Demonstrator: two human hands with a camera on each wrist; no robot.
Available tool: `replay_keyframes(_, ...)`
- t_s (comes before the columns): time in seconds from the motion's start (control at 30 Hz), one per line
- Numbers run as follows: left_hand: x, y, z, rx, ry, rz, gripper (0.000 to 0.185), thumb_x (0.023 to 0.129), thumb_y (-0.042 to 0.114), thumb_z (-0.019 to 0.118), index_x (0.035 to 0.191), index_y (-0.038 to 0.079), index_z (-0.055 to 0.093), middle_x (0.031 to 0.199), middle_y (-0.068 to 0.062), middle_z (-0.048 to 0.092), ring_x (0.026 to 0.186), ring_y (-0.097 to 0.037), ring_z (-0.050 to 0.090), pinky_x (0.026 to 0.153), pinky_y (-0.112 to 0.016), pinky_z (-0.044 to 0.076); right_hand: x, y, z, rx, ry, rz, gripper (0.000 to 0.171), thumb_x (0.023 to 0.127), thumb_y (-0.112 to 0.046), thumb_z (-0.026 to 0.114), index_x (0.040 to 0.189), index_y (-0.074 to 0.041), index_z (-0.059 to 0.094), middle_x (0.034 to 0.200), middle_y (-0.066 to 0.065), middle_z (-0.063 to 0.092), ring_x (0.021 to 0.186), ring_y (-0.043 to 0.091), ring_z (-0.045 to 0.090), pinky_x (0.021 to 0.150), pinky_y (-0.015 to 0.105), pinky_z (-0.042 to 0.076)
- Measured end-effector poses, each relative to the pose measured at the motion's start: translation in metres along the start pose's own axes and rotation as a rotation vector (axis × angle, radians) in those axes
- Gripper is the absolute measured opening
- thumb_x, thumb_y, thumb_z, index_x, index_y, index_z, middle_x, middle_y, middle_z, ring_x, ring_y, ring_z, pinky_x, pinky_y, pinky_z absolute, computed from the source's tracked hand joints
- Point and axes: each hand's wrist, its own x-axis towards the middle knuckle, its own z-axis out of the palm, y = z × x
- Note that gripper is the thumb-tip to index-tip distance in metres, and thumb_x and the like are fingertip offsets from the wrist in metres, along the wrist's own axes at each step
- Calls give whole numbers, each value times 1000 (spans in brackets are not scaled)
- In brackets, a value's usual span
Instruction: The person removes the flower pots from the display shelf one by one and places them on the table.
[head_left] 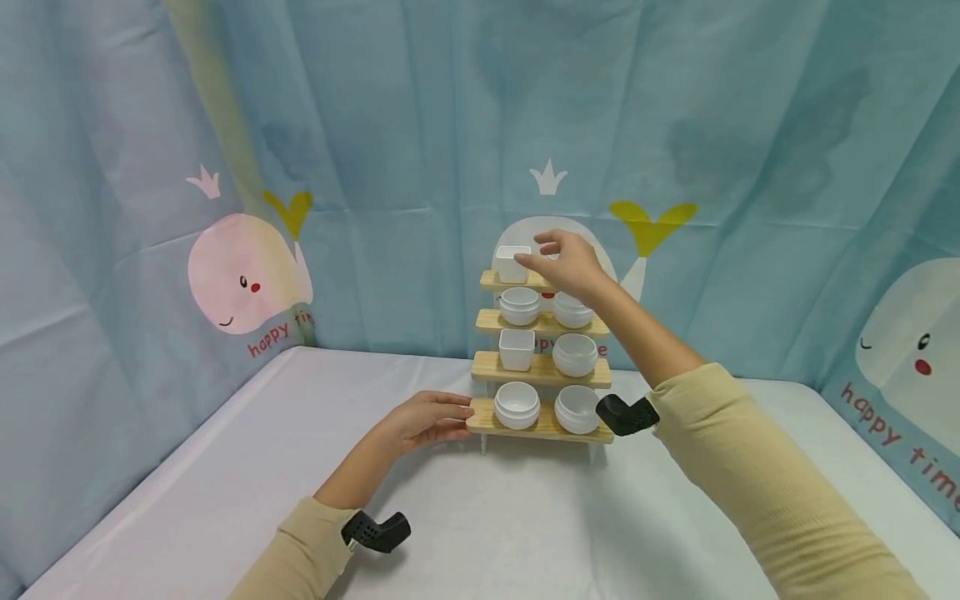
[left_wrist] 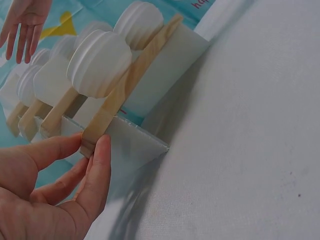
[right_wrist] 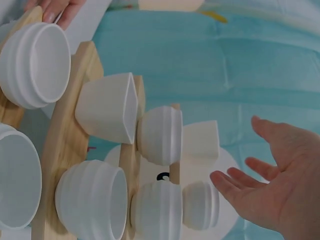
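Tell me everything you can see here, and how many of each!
rack: 1, four wooden steps on white legs, on the table by the curtain
round cups: 6, white, two on the bottom step, one on the second, two on the third, one on the top step behind the right hand
square cups: 2, white, left of the second and top steps
table: 1, white cloth
curtain: 1, blue with whales, behind the table
left hand: holds the rack's bottom step at its left end
right hand: open, at the top step
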Motion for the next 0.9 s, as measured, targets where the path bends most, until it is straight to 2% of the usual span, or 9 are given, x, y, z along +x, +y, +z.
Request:
replay_keyframes(0.4,1,-4,-6,-30,-3,5,44,103,0,65,143,-12,53,107,-12,69,86,-14,73,79,-24,66,14,-9,13,53,-11,52,64,106,-35,66,157,-3,45,159,21,47,144,37,48,116,46,51)
replay_keyframes(0.7,1,-3,-5,-31,-12,8,44,103,0,64,144,-13,52,109,-13,68,87,-14,72,80,-23,66,21,-11,19,15,9,39,65,106,-33,66,157,0,43,160,23,45,148,37,44,120,47,46)
replay_keyframes(0.9,1,-1,-4,-24,-17,-8,45,104,1,64,145,-12,53,109,-13,70,87,-14,73,81,-24,66,26,-11,20,-28,-11,56,68,106,-35,64,159,1,40,160,24,44,148,37,44,120,46,47)
